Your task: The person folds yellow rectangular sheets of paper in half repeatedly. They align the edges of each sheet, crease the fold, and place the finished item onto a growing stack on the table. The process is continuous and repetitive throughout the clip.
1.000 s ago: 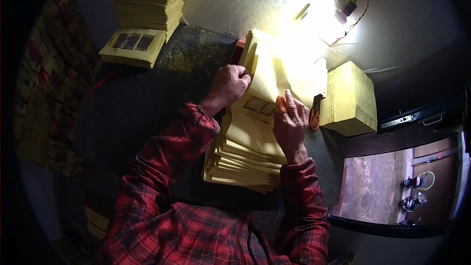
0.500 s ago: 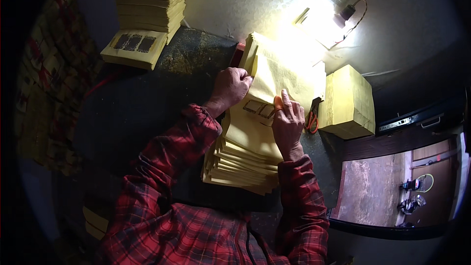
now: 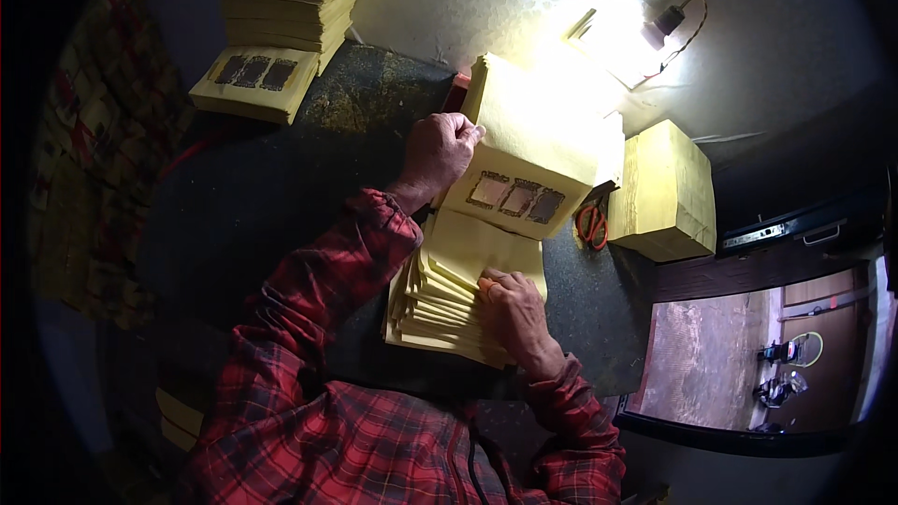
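A thick stack of yellow paper sheets (image 3: 524, 140) leans under the lamp, its near sheet printed with three dark ornate frames. At that stack's left edge my left hand (image 3: 441, 151) is closed, thumb and forefinger pinching the paper edge. In front lies a fanned pile of yellow paper (image 3: 449, 309) with its layers staggered toward me. My right hand (image 3: 516, 313) rests on this pile's right side, fingers curled and pressed together at a sheet's edge; the exact grip is partly hidden. An orange band (image 3: 486, 288) sits on one of its fingers.
Red-handled scissors (image 3: 591, 224) lie right of the leaning stack, beside a yellow paper block (image 3: 662, 192). A lit bulb (image 3: 645, 36) hangs at the back. Another tall paper stack (image 3: 288, 5) stands far left on the dark table (image 3: 253, 196). A screen (image 3: 720, 365) is at right.
My right hand has moved down toward me from the leaning stack onto the fanned pile. The printed sheet now lies flat against the leaning stack, its frames uncovered. My left hand stays at the edge.
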